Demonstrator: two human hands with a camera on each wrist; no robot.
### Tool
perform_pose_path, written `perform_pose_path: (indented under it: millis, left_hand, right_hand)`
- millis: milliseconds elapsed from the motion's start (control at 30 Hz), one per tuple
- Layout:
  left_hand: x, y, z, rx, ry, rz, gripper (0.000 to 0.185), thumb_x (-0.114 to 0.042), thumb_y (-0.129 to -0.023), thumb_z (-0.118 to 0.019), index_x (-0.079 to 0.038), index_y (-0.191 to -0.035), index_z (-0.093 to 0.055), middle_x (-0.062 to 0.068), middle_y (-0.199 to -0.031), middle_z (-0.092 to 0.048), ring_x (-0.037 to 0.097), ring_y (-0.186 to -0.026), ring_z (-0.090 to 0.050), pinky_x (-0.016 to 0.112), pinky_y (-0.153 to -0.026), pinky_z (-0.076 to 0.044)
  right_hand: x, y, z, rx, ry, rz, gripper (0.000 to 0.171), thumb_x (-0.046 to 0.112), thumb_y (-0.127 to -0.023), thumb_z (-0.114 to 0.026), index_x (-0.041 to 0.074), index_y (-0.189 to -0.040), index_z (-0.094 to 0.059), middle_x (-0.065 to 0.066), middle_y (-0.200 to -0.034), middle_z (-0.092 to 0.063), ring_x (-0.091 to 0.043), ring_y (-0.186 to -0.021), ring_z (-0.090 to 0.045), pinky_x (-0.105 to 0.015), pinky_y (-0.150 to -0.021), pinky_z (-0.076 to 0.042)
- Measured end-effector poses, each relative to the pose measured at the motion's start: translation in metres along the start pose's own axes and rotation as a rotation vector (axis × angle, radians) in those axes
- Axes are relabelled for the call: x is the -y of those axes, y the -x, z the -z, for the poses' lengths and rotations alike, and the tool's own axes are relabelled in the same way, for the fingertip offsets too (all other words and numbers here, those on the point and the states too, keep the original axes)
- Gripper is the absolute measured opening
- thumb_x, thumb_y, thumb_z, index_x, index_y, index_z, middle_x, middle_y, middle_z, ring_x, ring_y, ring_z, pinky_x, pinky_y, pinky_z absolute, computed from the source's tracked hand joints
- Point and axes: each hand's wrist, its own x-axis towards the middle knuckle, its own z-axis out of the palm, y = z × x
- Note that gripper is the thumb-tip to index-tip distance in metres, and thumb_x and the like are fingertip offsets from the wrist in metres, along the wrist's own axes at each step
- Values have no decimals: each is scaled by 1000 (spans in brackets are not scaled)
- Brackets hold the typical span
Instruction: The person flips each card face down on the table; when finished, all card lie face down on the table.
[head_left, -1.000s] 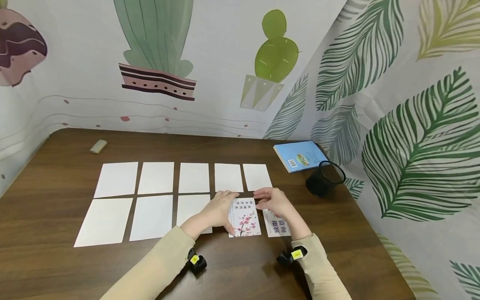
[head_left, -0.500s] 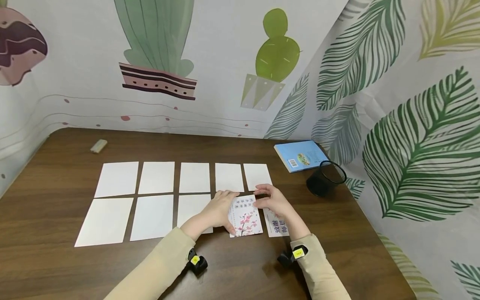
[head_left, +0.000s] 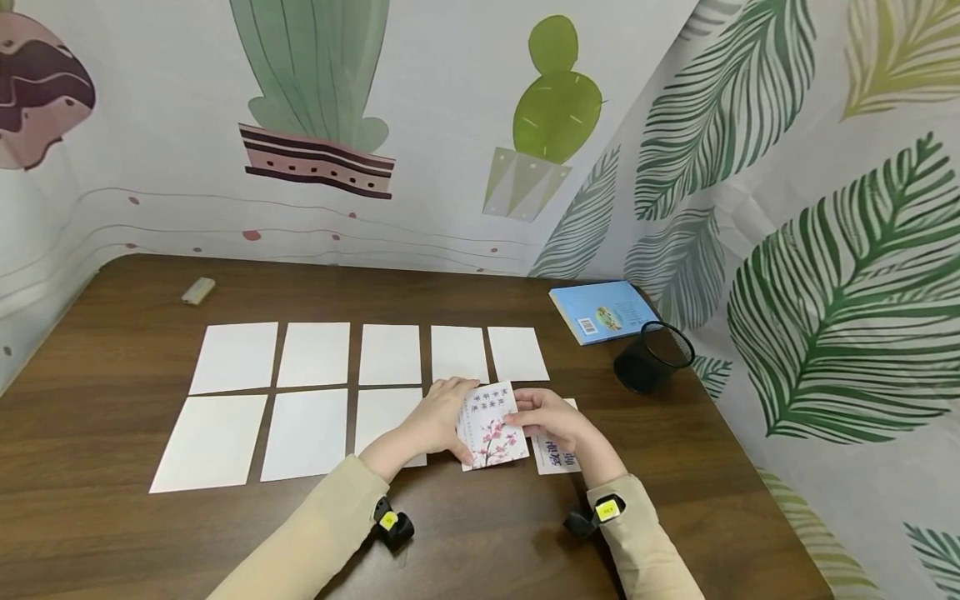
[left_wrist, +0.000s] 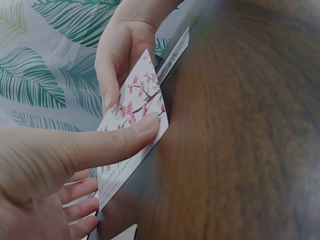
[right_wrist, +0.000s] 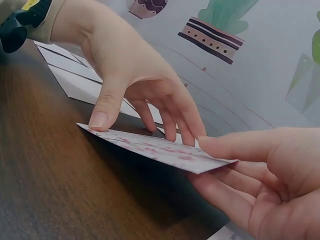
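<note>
A white card printed with pink blossoms and dark characters (head_left: 492, 427) tilts up off the table between both hands, its right side raised. My right hand (head_left: 553, 422) pinches its right edge, thumb on top and fingers underneath, as the right wrist view shows. My left hand (head_left: 437, 419) holds the left side; its thumb (left_wrist: 120, 142) lies on the printed face near a corner and its fingers are at the edge. A second printed card (head_left: 553, 457) with large dark characters lies flat, partly hidden under my right hand and wrist.
Blank white cards stand in two rows on the brown table (head_left: 480, 533), such as a far-row card (head_left: 390, 354) and a near-row card (head_left: 303, 435). A blue book (head_left: 602, 312) and black mesh cup (head_left: 652, 358) are at the right. A small pale block (head_left: 198, 291) lies far left.
The blossom card's right side has risen from the table. My right hand has shifted from the card's upper right corner down along its right edge and now pinches it. My left hand stays put.
</note>
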Motion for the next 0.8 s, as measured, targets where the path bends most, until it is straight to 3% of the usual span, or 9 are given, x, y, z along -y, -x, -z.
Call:
perform_pose_path:
  millis: [133,433,533,633,733,800]
  left_hand:
    - [1,-1,0,-17,20,-7,117,-22,-45,-99,2,-143,-41,19,-141,-48,38,-129,-42,48,-113,-35]
    - [0,0,4,-49,45,-7,111,-19,-50,-98,3,-143,-42,19,-142,-48,40,-132,-40,50,-113,-34]
    - [-3,0,10,-121,90,-12,101,-15,-56,-96,2,-141,-45,18,-144,-47,40,-135,-40,51,-113,-34]
    - [-9,0,19,-240,165,-13,84,-11,-64,-91,-2,-138,-51,16,-144,-50,36,-135,-43,51,-112,-36]
    - [-15,1,26,-348,281,2,62,-9,-73,-85,-5,-130,-60,14,-135,-60,33,-124,-56,49,-104,-46]
    - [-18,2,29,-372,380,20,48,-9,-79,-81,-4,-123,-65,14,-124,-67,31,-113,-64,44,-96,-53]
  right_hand:
    - [-2,0,1,55,-23,18,50,0,-92,-60,-19,-134,-42,-6,-109,-72,-13,-89,-71,-26,-77,-59]
    - [-1,-2,1,40,-8,54,47,-3,-92,-58,-20,-134,-43,-6,-109,-72,-12,-88,-71,-27,-76,-59]
    - [3,-2,1,15,5,67,46,-2,-93,-58,-18,-134,-44,-3,-106,-73,-12,-88,-71,-28,-76,-59]
    - [8,-3,0,-9,5,82,47,-1,-93,-59,-16,-135,-45,1,-103,-73,-12,-88,-71,-28,-78,-59]
    - [13,-6,-4,-38,-12,104,47,0,-93,-60,-15,-135,-45,0,-103,-72,-12,-90,-71,-29,-79,-59]
    - [16,-8,-8,-66,-19,124,47,0,-93,-59,-14,-135,-45,-2,-106,-72,-12,-91,-70,-29,-80,-59]
